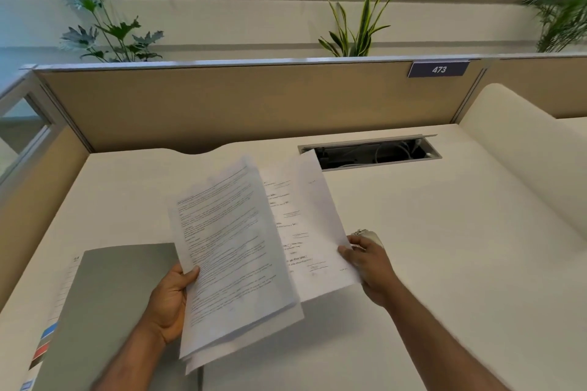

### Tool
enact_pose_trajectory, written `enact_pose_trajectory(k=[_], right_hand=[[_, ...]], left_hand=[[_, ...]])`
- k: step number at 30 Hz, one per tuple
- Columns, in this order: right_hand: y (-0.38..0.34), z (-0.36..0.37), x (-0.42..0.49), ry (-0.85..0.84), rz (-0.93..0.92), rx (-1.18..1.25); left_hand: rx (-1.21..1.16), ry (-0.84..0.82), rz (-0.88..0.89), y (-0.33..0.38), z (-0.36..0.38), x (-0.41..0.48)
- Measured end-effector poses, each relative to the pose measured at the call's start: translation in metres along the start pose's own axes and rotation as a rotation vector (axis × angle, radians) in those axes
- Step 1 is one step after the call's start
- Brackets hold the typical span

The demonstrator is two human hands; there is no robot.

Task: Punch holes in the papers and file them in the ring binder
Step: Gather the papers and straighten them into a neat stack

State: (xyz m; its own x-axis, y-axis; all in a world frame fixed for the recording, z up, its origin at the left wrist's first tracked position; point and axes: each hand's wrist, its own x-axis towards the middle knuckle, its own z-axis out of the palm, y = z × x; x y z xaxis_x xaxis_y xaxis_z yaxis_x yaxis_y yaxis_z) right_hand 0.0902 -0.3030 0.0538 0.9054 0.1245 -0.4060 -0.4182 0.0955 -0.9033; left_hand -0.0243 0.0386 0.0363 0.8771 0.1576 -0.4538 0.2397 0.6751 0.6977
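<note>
White desk (444, 247) backed by a tan partition (222, 105). A closed grey binder (111, 295) lies on the desk at the left, coloured index tabs (46, 340) showing along its left edge. Above the desk, the left hand (170, 301) grips a stack of printed papers (232, 247) at its left edge; the right hand (368, 267) pinches 1 separate sheet (311, 216) at its right edge, overlapped by the stack. A small pale object (368, 234) sits mostly hidden behind the right hand. Plate 473 (438, 69) hangs on the partition.
</note>
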Motion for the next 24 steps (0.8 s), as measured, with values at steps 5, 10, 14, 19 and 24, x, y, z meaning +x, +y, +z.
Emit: enact_pose_trajectory(k=[5, 10, 14, 19, 24], right_hand=[[-0.008, 0.012, -0.019, -0.074, -0.047, 0.091], [-0.001, 0.022, -0.029, -0.165, -0.056, 0.109], [0.006, 0.022, -0.034, -0.252, -0.062, 0.076], [0.008, 0.014, -0.038, -0.367, -0.041, -0.105], [-0.001, 0.024, -0.04, -0.32, -0.192, -0.156]], left_hand=[[0.158, 0.035, 0.102, 0.002, 0.028, 0.001], [0.244, -0.002, 0.15, 0.003, 0.044, -0.001], [0.302, 0.048, 0.249, -0.005, 0.049, 0.001], [0.39, 0.103, 0.334, -0.019, 0.051, -0.001], [0.477, 0.12, 0.412, -0.033, 0.061, -0.005]])
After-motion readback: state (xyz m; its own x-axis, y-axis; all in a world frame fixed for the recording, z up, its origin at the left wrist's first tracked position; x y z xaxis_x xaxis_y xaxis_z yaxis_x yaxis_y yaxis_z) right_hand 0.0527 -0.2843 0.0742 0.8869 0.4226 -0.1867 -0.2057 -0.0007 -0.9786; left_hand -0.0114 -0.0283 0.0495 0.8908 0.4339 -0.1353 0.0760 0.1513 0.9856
